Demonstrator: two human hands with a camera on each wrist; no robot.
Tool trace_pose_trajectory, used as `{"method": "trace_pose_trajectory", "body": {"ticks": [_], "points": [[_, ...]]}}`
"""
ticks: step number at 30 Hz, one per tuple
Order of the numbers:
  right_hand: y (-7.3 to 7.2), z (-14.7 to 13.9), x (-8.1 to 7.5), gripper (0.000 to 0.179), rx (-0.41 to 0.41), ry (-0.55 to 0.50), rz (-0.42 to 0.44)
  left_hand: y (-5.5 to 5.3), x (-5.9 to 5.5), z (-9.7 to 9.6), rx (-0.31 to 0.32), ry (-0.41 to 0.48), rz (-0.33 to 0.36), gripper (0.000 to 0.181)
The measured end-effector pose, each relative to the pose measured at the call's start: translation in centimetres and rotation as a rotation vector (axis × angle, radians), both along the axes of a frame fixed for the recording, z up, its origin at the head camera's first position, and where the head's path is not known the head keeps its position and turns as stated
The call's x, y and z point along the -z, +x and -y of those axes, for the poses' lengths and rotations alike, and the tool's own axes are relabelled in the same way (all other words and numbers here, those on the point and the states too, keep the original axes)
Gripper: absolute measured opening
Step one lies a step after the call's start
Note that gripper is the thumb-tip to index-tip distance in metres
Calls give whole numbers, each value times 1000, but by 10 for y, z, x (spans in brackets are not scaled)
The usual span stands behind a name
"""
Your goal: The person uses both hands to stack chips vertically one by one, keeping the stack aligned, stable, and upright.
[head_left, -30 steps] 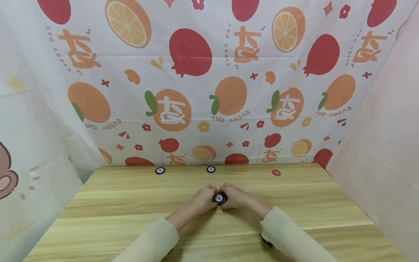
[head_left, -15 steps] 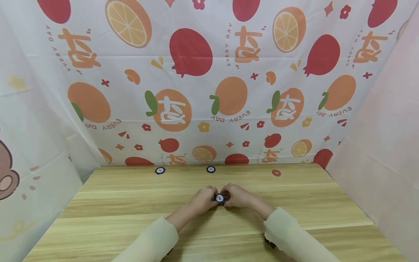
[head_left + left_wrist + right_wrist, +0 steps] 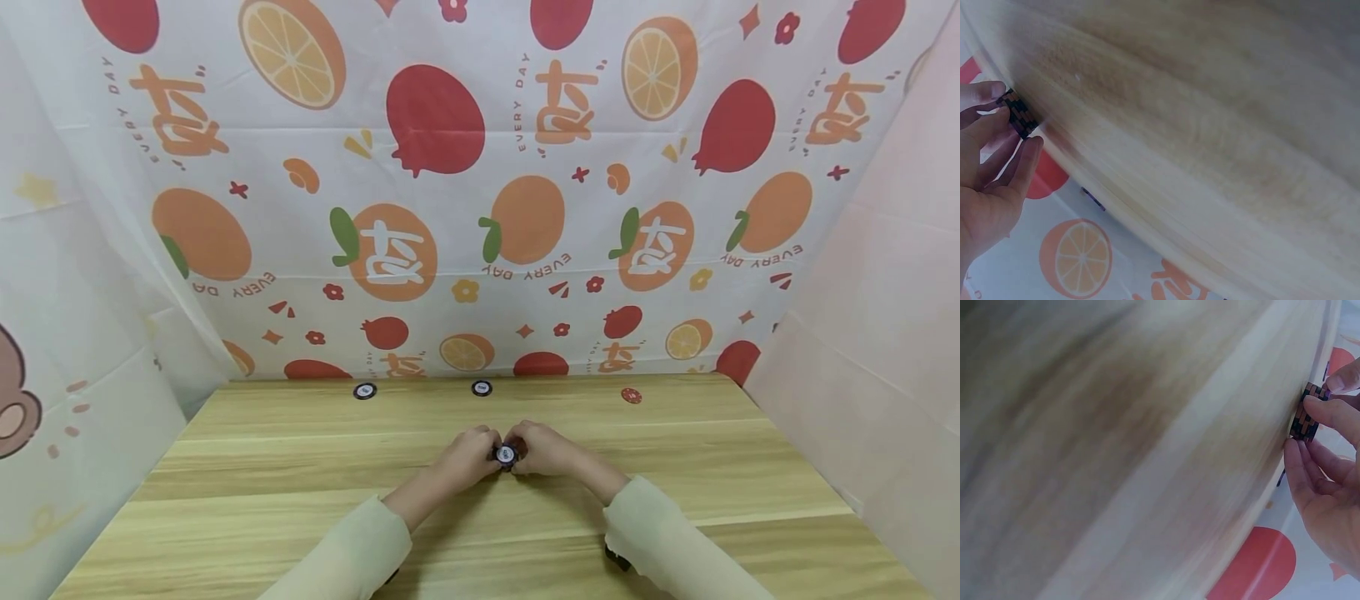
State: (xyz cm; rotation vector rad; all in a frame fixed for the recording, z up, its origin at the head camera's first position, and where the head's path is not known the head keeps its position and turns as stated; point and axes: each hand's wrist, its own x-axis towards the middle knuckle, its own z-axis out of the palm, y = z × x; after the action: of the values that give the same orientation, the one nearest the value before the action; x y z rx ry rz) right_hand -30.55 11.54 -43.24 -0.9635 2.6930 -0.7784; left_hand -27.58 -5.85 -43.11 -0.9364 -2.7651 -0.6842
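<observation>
Near the middle of the table, a short stack of dark poker chips [image 3: 506, 455] with a white-centred top chip sits between both hands. My left hand [image 3: 468, 454] pinches it from the left with thumb and fingers. From the right, my right hand [image 3: 551, 450] holds it the same way, fingertips at the chips' edges. The stack's side [image 3: 1019, 115] shows a black and brown pattern in the left wrist view. In the right wrist view, the right thumb and fingers sit around the chips [image 3: 1307, 415]. Some of the lower stack is hidden by fingers.
Along the far table edge lie single chips: a dark one [image 3: 365, 391] at left, another dark one [image 3: 482, 388] mid-way, and a red one [image 3: 632, 396] at right. Behind the wooden table [image 3: 300, 467] hangs a fruit-printed cloth [image 3: 450, 208]; pale cloths flank both sides.
The stack has shifted slightly right between the hands. My right hand has drawn a little right, showing more of the top chip. The far chips have stayed put.
</observation>
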Motion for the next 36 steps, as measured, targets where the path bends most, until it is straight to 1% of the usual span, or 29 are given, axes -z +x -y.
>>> {"method": "trace_pose_trajectory", "body": {"ticks": [8,13,22,26,28,30,33,34,35,36], "points": [[1,0,-1,35,-5,-7,-3,0,1,-1,-14,-5,8,13],[0,0,1,35,-9,-12,-11,-1,1,0,-14,1,-5,13],[-1,-2,2,34,-13,-28,3,0,1,-1,-14,-8,-26,13],[-1,-2,3,33,-13,-24,4,-1,0,0,-4,1,-5,14],[-1,-2,3,34,-13,-25,7,-3,-1,1,-2,12,34,14],[-2,-2,3,33,-14,-28,10,-7,-2,2,-16,22,80,15],[-2,-1,3,33,-15,-34,15,-15,-3,4,-69,32,128,17],[-2,-1,3,33,-13,-35,15,-19,-4,5,-98,31,130,18],[-2,-1,4,33,-14,-37,11,-23,-5,6,-106,5,103,17],[-3,-1,4,33,-11,-37,10,-27,-5,7,-130,4,90,17]]}}
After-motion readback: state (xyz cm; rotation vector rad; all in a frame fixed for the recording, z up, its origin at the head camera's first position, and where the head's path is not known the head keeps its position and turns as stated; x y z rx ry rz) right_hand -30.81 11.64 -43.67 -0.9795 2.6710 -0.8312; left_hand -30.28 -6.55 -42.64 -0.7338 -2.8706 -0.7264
